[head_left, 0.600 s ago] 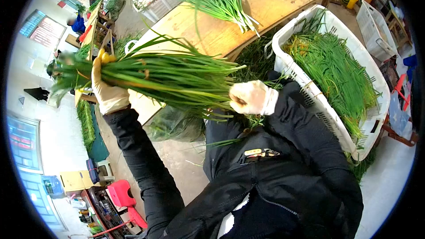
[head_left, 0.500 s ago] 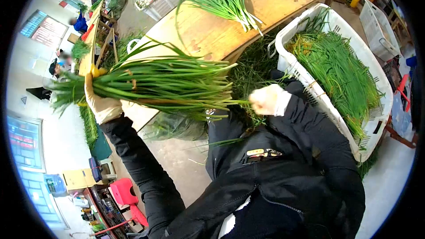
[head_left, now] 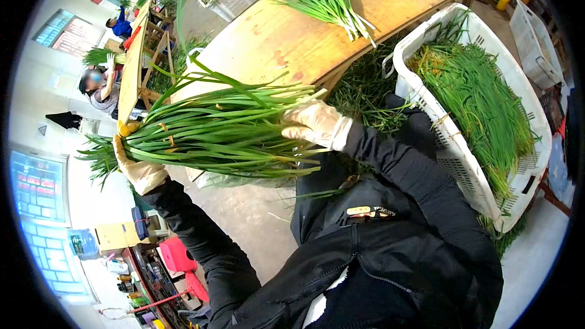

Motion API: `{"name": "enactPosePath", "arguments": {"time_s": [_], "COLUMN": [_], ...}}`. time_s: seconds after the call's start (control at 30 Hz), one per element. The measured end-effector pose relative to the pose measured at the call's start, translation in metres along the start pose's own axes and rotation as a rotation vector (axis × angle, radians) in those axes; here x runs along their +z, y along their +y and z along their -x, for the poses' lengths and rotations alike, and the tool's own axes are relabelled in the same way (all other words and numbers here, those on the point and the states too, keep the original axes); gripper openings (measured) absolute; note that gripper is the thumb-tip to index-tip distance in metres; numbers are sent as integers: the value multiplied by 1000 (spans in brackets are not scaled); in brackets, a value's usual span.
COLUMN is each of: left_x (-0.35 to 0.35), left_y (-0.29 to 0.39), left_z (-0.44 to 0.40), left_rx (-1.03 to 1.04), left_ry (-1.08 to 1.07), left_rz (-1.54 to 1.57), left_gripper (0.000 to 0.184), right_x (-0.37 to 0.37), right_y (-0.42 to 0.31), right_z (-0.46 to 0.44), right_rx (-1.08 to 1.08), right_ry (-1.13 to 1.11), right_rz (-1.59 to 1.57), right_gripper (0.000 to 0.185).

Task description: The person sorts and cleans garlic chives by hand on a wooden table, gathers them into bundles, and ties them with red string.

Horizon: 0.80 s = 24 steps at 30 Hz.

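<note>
**Leafy bundle: light, floppy, easy to bruise; grip the gathered middle**

Green bundle [head_left: 219, 128] is hanging mid-air, left of centre in the frame, lying roughly crosswise over the near corner of the tabletop [head_left: 256, 39]. Left hand [head_left: 143, 173], pale-gloved with yellow at the fingertips, is closing around it near the leafy end. Right hand [head_left: 317, 123], also gloved, is reaching in at the pale stem ends, fingers extended and touching stalks; can't tell if it's pinching any.

Handling, my read: weighing little, bending easily at the leaf tips, stems probably being a bit stiffer. Blades are likely sliding against each other, more so if wet; can't tell wetness. Best hold is wrapping the full hand around the gathered part, thumb over the top, squeezing just enough. Single stalks are asking for a fingertip pinch at the pale end. Hard squeezing is risking creased leaves.

Looks: long, narrow blades, mid to deep green, paling toward the stem ends. They're fanning loosely toward the right hand, with a few brownish bits showing near the left hand. Leaf tips are drooping past the left hand.
</note>
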<state>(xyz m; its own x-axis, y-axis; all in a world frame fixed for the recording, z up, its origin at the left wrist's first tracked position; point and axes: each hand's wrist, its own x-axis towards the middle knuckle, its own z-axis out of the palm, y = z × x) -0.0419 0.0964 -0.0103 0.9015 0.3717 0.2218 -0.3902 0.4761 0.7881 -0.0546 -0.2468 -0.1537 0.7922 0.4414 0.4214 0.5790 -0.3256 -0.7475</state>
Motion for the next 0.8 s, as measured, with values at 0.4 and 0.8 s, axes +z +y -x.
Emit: {"name": "enactPosePath", "arguments": {"time_s": [0.4, 0.8], "left_x": [-147, -107], "left_y": [-5, -39], "left_z": [8, 48], "left_rx": [102, 317], "left_ry": [-49, 199], "left_rz": [-165, -420], "left_gripper": [38, 39], "right_x": [13, 26], "right_y": [66, 29], "right_z": [68, 23], "right_rx": [259, 515], "right_ry": [-261, 122], "right_rz": [563, -985], "right_gripper": [13, 26]}}
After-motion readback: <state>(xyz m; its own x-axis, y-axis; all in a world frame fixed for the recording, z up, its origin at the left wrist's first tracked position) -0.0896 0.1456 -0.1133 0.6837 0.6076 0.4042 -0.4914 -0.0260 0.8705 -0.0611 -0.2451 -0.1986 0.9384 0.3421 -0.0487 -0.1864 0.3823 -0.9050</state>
